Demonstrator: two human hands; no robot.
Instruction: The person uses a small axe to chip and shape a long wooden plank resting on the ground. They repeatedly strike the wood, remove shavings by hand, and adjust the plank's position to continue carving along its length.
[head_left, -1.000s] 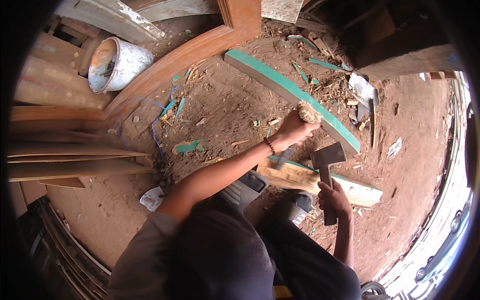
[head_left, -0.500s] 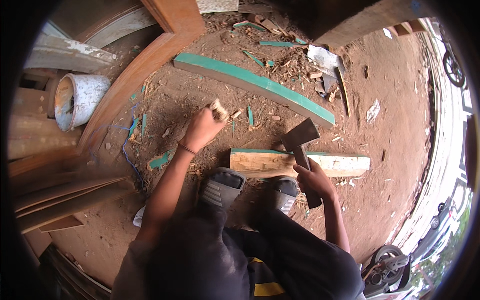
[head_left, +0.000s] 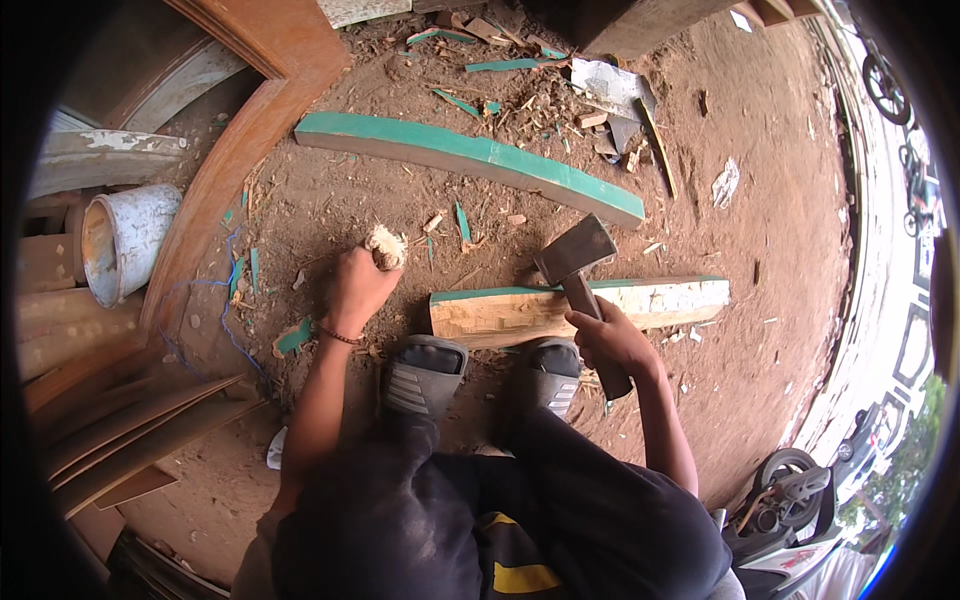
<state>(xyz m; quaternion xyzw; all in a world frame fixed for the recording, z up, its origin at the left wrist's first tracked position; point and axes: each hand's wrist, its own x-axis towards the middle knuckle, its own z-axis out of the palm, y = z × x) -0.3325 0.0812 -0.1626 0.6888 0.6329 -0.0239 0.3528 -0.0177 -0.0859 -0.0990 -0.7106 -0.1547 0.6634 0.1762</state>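
Note:
My left hand (head_left: 360,293) is closed around an upright wooden handle with a frayed end (head_left: 386,247). Its pale, splintered top points up; the fist hides its lower part. In my right hand (head_left: 618,342) is a hatchet (head_left: 578,252), gripped by its dark wooden handle with the broad metal head upward. The hatchet is above a rough-hewn wooden beam (head_left: 500,318), with green paint along its far edge, lying just ahead of my sandalled feet. Farther off, a second beam (head_left: 480,155) with a green top lies on the dirt.
Wood chips and green slivers (head_left: 463,222) litter the dirt. A wooden frame (head_left: 250,135) and a paint-stained bucket (head_left: 150,240) stand at the left, above stacked boards (head_left: 150,440). Crumpled sheet scraps (head_left: 610,88) lie far right of the second beam. A motorcycle (head_left: 785,500) is at the lower right.
My left hand has moved left and closer to me with the frayed handle, whose top now faces up more squarely. My right hand keeps the hatchet over the near beam. The view has shifted slightly.

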